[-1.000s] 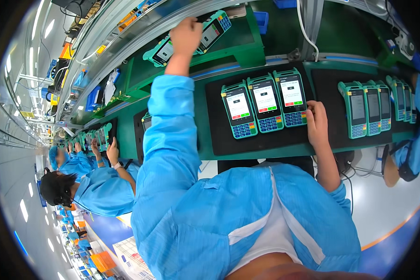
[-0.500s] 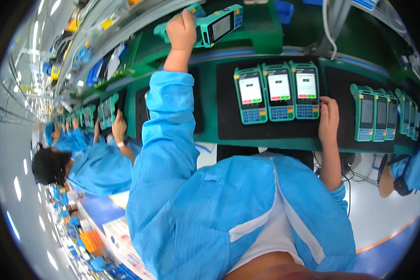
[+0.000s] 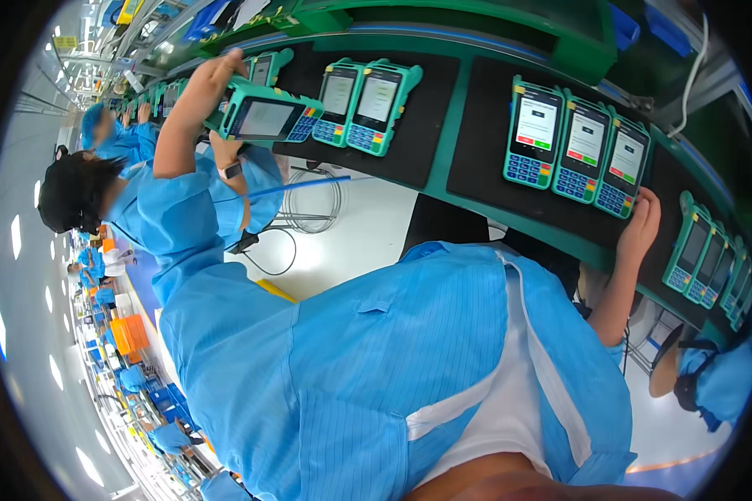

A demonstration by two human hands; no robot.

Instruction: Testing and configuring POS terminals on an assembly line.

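Since half a second ago the left hand [image 3: 213, 79] has come down from the upper green shelf, bringing the teal handheld payment terminal with a grey screen and coloured keys [image 3: 267, 119] with it, and now holds it just above the bench [image 3: 443, 159] near its left end. The fingers are closed around the terminal's top end, screen facing up. The right hand [image 3: 643, 224] rests at the bench's near edge, fingers loosely curled, touching the lowest corner of the rightmost of three lit terminals [image 3: 578, 150] on a black mat [image 3: 485, 125]. Two more terminals [image 3: 361, 104] lie on the left mat, just beside the held one. Further right, three stand at the bench's right end [image 3: 710, 259].
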